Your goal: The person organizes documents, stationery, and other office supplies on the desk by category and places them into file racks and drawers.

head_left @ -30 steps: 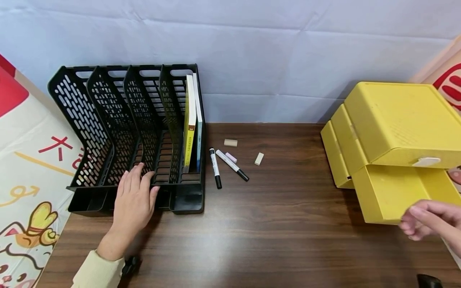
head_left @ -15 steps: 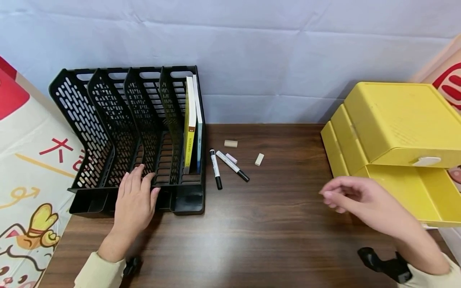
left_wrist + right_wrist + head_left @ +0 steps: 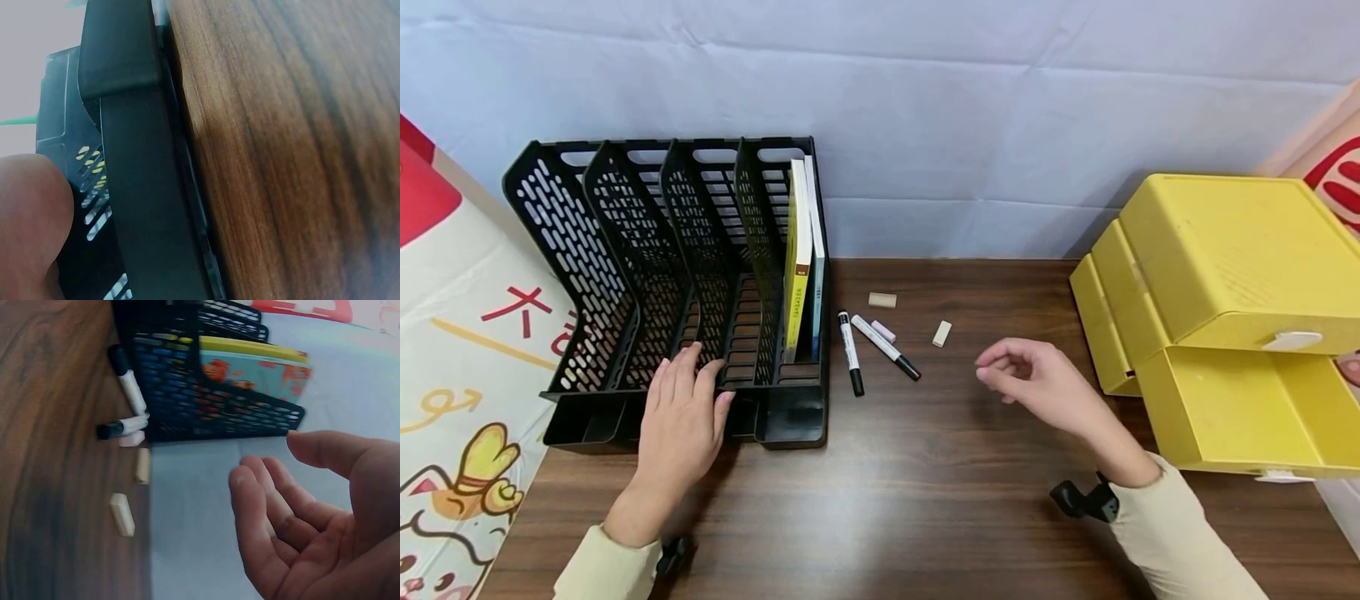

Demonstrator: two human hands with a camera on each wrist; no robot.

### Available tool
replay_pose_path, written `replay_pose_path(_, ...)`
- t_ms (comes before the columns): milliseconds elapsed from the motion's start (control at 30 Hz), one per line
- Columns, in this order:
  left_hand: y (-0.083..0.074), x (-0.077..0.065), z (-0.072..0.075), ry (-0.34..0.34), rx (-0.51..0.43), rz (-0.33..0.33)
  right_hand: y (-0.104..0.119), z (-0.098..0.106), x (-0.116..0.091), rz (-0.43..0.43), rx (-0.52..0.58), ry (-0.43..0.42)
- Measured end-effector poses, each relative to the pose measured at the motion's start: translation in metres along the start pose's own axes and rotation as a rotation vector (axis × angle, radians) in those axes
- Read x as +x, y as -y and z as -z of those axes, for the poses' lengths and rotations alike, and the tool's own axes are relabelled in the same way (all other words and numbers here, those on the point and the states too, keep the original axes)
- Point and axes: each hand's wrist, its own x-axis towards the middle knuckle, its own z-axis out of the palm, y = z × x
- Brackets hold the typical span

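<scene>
Fingers and thumb parted, the right hand [image 3: 1037, 383] is hovering near a pale block [image 3: 942, 334]. Overreaching could be scattering markers [image 3: 851, 352] beyond.

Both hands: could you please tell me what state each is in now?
Left hand: open, resting on the front of the black organizer.
Right hand: open, loosely curled, holding nothing.

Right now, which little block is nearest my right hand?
The cream block, rightmost of the three; the tan block and lilac block both lie farther left.
</scene>
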Motion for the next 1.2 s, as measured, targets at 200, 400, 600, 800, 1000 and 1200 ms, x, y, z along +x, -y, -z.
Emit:
replay_pose_path(200,0.001,0.000,-0.001,-0.008,0.008,-0.004,-0.011,-0.011,0.027,0.022,0.019,-0.049)
replay_pose_path(400,0.001,0.000,-0.001,0.001,0.007,-0.004,-0.026,-0.023,0.053,-0.004,0.065,-0.103)
replay_pose_path(600,0.002,-0.001,-0.002,0.008,0.003,-0.002,-0.044,-0.030,0.075,-0.094,0.060,-0.097)
replay_pose_path(800,0.003,-0.001,-0.003,0.003,0.002,-0.003,-0.055,-0.038,0.090,-0.150,0.054,-0.039)
replay_pose_path(1000,0.001,0.000,-0.003,0.007,0.005,-0.001,-0.058,-0.044,0.095,-0.195,0.011,-0.027)
replay_pose_path(1200,0.001,0.000,-0.002,0.010,0.011,0.006,-0.061,-0.048,0.102,-0.190,-0.105,-0.046)
